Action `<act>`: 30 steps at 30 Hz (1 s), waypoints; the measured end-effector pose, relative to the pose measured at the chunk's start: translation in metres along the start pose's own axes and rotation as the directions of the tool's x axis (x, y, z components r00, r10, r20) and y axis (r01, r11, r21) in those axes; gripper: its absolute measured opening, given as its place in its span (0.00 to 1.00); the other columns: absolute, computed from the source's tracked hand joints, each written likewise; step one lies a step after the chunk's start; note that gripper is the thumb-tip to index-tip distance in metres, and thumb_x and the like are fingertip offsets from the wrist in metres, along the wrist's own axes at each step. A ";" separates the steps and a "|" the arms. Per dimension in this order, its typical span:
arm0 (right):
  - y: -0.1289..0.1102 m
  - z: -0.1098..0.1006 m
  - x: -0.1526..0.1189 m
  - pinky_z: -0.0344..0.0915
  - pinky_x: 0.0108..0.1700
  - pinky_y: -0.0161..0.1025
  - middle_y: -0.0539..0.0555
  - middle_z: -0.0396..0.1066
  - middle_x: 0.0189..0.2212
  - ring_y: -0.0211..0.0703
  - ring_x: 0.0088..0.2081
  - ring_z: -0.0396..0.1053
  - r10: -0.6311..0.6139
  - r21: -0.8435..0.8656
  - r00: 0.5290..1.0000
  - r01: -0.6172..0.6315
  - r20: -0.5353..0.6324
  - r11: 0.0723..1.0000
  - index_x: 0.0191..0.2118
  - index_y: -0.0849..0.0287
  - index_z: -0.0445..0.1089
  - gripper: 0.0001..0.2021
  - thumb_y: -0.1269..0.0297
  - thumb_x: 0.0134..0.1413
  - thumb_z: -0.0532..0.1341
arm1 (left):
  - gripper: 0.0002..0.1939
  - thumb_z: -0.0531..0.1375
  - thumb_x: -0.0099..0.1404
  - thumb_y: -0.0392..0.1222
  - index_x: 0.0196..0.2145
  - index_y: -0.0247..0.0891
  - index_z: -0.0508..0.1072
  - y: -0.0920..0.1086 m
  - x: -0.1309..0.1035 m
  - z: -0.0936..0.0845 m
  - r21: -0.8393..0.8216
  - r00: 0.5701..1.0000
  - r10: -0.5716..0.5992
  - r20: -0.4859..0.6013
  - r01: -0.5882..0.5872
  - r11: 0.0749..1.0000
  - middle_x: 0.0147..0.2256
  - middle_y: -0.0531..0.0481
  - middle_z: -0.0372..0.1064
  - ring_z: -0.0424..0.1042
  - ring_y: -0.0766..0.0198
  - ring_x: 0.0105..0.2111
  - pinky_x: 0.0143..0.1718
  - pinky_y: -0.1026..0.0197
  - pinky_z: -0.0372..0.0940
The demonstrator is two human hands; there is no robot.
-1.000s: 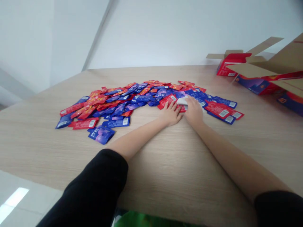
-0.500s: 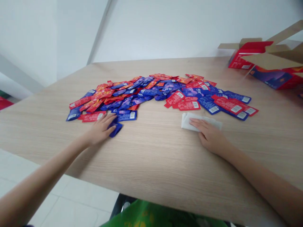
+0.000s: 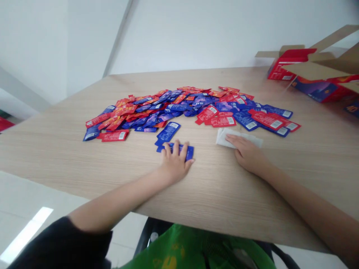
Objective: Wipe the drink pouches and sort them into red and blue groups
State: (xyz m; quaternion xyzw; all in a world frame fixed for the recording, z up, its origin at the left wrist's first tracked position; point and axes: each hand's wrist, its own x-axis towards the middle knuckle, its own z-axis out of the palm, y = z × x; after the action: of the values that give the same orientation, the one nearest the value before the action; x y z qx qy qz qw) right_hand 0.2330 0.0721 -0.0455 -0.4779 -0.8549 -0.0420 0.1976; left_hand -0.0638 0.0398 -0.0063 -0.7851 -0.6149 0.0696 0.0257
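Note:
My left hand (image 3: 175, 162) lies palm down with fingers spread on a blue sachet (image 3: 189, 151), partly hidden beneath it on the table. Just beyond it, another blue sachet (image 3: 169, 131) lies slanted, close to the first. My right hand (image 3: 246, 153) rests flat on a folded white tissue (image 3: 221, 138), fingers stretched out over its middle. Behind both hands, a wide heap of red and blue sachets (image 3: 151, 108) curves across the table. At its right end, red sachets (image 3: 269, 120) with white barcode labels overlap blue ones.
Open cardboard boxes, one red (image 3: 291, 61) and one blue and red (image 3: 314, 87), stand at the back right with flaps raised. A white wall (image 3: 196, 33) rises behind the wooden table (image 3: 213, 198). The table's front edge runs just before my green-clothed lap (image 3: 190, 250).
My left hand has swept right from the heap's left end, bringing blue sachets toward the middle of the table. My right hand stays on the tissue.

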 end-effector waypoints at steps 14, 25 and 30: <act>0.067 -0.007 -0.010 0.60 0.63 0.53 0.66 0.66 0.59 0.54 0.60 0.65 0.216 -0.005 0.976 -0.216 -0.035 0.976 0.59 0.69 0.66 0.27 0.74 0.52 0.52 | 0.41 0.44 0.68 0.70 0.65 0.35 0.60 0.128 0.040 -0.034 -0.117 0.955 0.264 -0.134 -0.280 0.953 0.55 0.35 0.64 0.62 0.44 0.53 0.47 0.47 0.63; 0.073 -0.019 -0.009 0.66 0.56 0.54 0.63 0.73 0.52 0.57 0.53 0.70 0.363 -0.056 0.922 -0.373 -0.133 0.926 0.50 0.64 0.74 0.20 0.69 0.52 0.55 | 0.31 0.47 0.73 0.51 0.69 0.38 0.49 0.024 0.004 -0.003 -0.190 0.774 0.620 -0.126 -0.632 0.751 0.70 0.45 0.44 0.42 0.51 0.69 0.66 0.44 0.42; 0.064 -0.036 -0.002 0.69 0.49 0.55 0.67 0.75 0.44 0.61 0.46 0.73 0.501 -0.115 0.840 -0.530 -0.209 0.840 0.49 0.66 0.73 0.19 0.68 0.57 0.51 | 0.33 0.49 0.71 0.53 0.68 0.35 0.53 0.039 0.002 0.007 -0.211 0.806 0.564 -0.179 -0.592 0.778 0.68 0.42 0.49 0.47 0.43 0.67 0.65 0.41 0.45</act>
State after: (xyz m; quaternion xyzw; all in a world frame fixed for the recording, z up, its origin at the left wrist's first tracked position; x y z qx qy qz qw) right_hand 0.2979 0.0952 -0.0206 -0.7005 -0.6672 -0.0998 0.2328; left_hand -0.0271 0.0319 -0.0188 -0.9349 -0.3455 -0.0476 -0.0663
